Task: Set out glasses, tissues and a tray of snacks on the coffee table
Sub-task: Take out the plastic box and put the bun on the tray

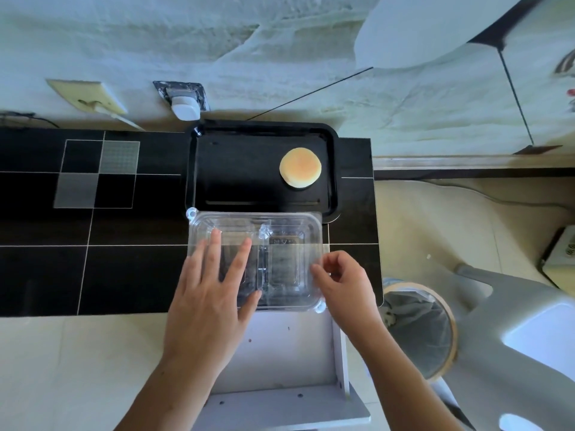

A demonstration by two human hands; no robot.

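A black tray (217, 169) lies on the dark tiled counter against the wall. One round golden bun (300, 168) rests in the tray's right half. Just in front of the tray sits a clear plastic clamshell box (286, 241), and it looks empty. My left hand (211, 284) lies flat on the box's left side with fingers spread. My right hand (342, 278) pinches the box's right edge between thumb and fingers.
The counter (93, 237) stretches left; its right end stops near the box. A lined waste bin (417, 328) stands on the floor at the right, beside a grey plastic stool (513, 331). A white shelf unit (280, 368) is below the counter edge. A plug (185, 108) sits in the wall.
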